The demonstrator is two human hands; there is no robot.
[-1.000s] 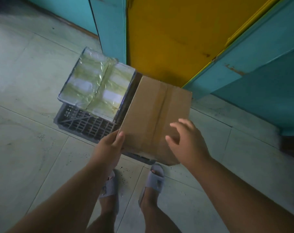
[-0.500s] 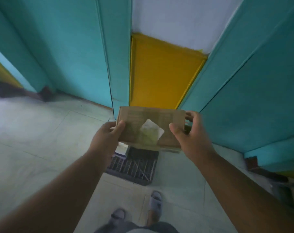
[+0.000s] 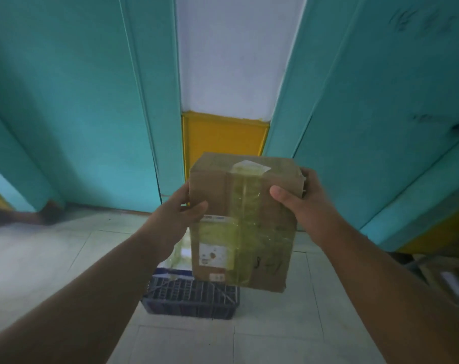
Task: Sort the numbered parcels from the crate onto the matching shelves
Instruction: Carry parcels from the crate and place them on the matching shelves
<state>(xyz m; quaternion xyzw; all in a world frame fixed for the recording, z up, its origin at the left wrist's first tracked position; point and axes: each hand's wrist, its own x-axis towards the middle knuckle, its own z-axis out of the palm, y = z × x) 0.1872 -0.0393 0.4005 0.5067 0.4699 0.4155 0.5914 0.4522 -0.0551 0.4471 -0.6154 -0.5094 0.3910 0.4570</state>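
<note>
I hold a brown cardboard parcel up in front of me, its taped face with white labels and a handwritten mark turned toward me. My left hand grips its left edge and my right hand grips its upper right corner. Below it on the floor stands the dark slatted crate. A plastic-wrapped parcel shows partly in the crate, mostly hidden behind the box and my left arm.
Teal panels rise left and right, with a white and yellow wall strip between them. The floor is pale tile. Blurred boxes lie low at the right edge.
I lifted the cardboard parcel out of the crate with both hands, raised it and tipped its taped, labelled face toward me. My view rose from the floor to the wall.
</note>
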